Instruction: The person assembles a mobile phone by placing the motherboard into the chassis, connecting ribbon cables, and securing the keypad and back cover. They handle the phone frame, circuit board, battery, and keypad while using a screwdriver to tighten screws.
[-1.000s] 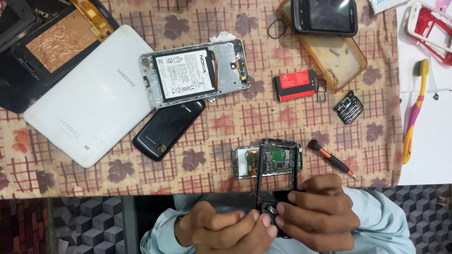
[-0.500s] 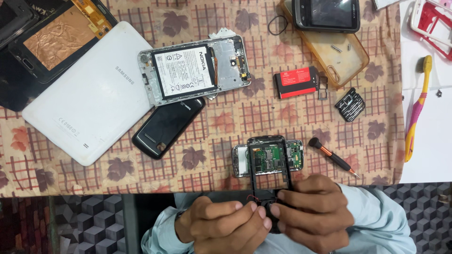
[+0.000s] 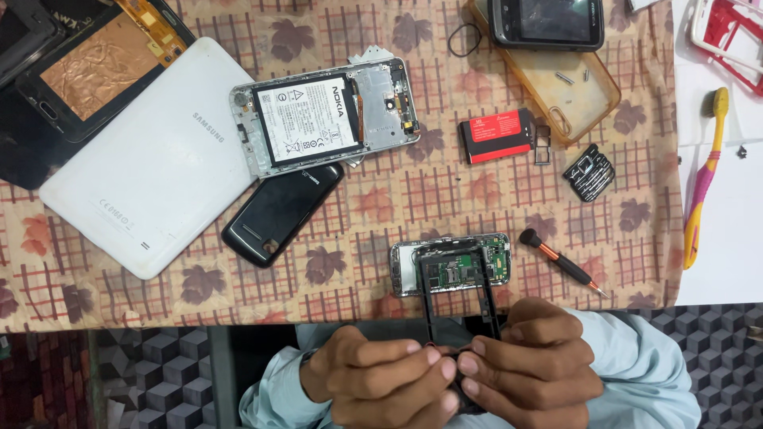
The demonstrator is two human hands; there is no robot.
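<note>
Gripping a black phone frame (image 3: 458, 318) with left hand (image 3: 381, 381) and right hand (image 3: 528, 369), now lifted off the circuit board (image 3: 451, 266), tilted up above table edge; separation apparently nearly done.

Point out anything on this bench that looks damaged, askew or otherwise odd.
Nearly every device lies dismantled. The silver phone with its back off sits askew, bare battery showing, overlapping the white tablet back. The black phone frame, held by the left hand and right hand, is an empty shell. A pink-and-yellow toothbrush lies oddly among the electronics.
</note>
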